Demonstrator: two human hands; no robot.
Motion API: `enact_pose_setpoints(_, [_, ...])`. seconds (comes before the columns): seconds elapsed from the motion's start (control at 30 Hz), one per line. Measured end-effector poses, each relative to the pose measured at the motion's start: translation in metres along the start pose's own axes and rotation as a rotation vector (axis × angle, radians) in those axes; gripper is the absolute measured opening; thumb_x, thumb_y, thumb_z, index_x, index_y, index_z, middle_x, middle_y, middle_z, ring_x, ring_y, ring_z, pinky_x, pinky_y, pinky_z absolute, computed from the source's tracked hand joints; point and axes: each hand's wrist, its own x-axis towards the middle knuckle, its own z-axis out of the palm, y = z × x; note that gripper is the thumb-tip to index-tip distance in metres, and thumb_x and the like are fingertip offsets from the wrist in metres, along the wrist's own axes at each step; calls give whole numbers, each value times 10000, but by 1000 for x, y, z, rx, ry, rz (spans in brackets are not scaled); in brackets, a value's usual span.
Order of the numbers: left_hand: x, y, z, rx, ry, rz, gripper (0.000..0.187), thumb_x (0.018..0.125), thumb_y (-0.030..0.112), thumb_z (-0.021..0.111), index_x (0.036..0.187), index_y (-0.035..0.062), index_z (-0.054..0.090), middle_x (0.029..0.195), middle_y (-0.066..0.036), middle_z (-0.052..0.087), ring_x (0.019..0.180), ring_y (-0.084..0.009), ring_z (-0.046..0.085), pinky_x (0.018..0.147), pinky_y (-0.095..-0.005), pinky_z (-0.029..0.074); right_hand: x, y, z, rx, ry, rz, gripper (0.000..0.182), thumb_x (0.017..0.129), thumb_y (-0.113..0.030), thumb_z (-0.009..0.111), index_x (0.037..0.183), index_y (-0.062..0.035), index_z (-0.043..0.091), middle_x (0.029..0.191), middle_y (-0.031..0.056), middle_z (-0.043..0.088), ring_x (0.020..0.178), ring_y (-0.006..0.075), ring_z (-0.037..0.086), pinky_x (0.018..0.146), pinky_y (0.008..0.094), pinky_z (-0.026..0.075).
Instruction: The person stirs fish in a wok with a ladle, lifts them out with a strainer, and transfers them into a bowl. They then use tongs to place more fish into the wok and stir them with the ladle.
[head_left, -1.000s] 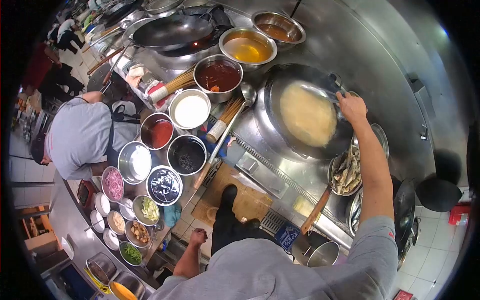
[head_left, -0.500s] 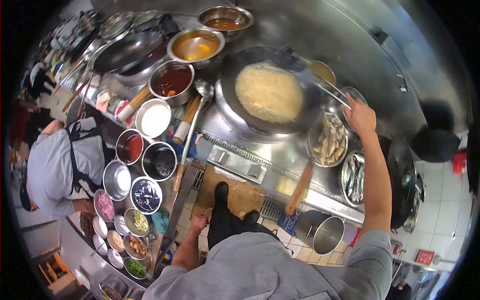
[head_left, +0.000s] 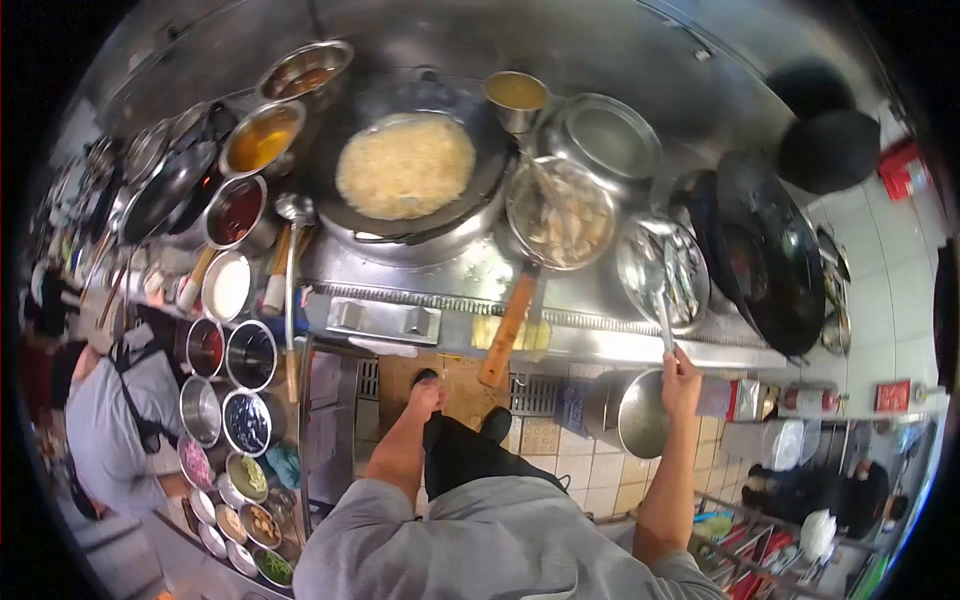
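My right hand [head_left: 683, 384] is closed around the handle of metal tongs [head_left: 667, 325]. Their far end reaches into a steel bowl of small silvery fish [head_left: 684, 275]. Left of that bowl, a strainer [head_left: 537, 262] holding pale, coated-looking fish [head_left: 568, 222] rests on the stove; its wooden handle [head_left: 511, 325] points toward me. Farther left, a wok [head_left: 330, 190] contains pale, foaming oil [head_left: 405, 166]. My left hand [head_left: 428, 396] hangs low in front of my body, fingers curled, with nothing visible in it.
Sauce bowls and seasoning containers [head_left: 250, 355] line the left side, with a ladle [head_left: 293, 260] alongside. Large black woks [head_left: 765, 260] lean at the right. A steel pot [head_left: 640, 413] stands below the stove edge. A person in grey [head_left: 120, 425] works at the far left.
My right hand has moved from the back of the stove down toward its front edge, bringing the tongs to the silvery fish. My view has shifted right. My left hand stays curled.
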Motion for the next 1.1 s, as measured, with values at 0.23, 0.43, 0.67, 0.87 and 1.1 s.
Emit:
enact_pose_setpoints(0.23, [47, 10, 69, -307, -35, -42, 172, 998, 202, 509, 1073, 77, 602, 891, -49, 662, 614, -161, 556, 504, -292, 425, -32, 15, -28, -264, 127, 97, 452, 930, -351, 609, 1265, -49, 641, 914, 244, 695, 814, 350, 677, 748, 419, 516])
enact_pose_setpoints(0.43, [104, 0, 66, -403, 19, -43, 188, 1013, 179, 499, 1134, 104, 622, 865, -2, 651, 554, -103, 463, 447, -277, 324, 32, -7, -67, -575, 74, 74, 468, 923, -375, 572, 1272, -70, 633, 1041, 269, 677, 1005, 431, 652, 875, 499, 506])
enact_pose_setpoints(0.67, [141, -24, 55, -547, 83, -78, 266, 1042, 246, 437, 1144, 90, 628, 850, 3, 626, 595, -123, 501, 493, -268, 373, 144, -34, -41, -734, -116, 196, 506, 909, -445, 545, 1220, -59, 645, 1214, 245, 638, 1167, 389, 595, 1003, 456, 462])
enact_pose_setpoints(0.87, [118, -15, 45, -481, -221, 102, 259, 1042, 263, 432, 1044, 84, 620, 864, -29, 644, 658, -149, 584, 538, -276, 459, 183, -22, -9, -719, -68, 145, 476, 907, -438, 550, 1181, -63, 653, 1198, 229, 650, 1165, 373, 602, 1005, 455, 466])
enact_pose_setpoints(1.1, [74, -30, 40, 306, 19, 916, 215, 1006, 274, 501, 990, 89, 610, 780, -89, 637, 633, -179, 634, 486, -312, 483, 195, -11, -24, -785, -121, 5, 540, 856, -462, 559, 1108, 2, 672, 1165, 264, 648, 1128, 426, 604, 986, 489, 464])
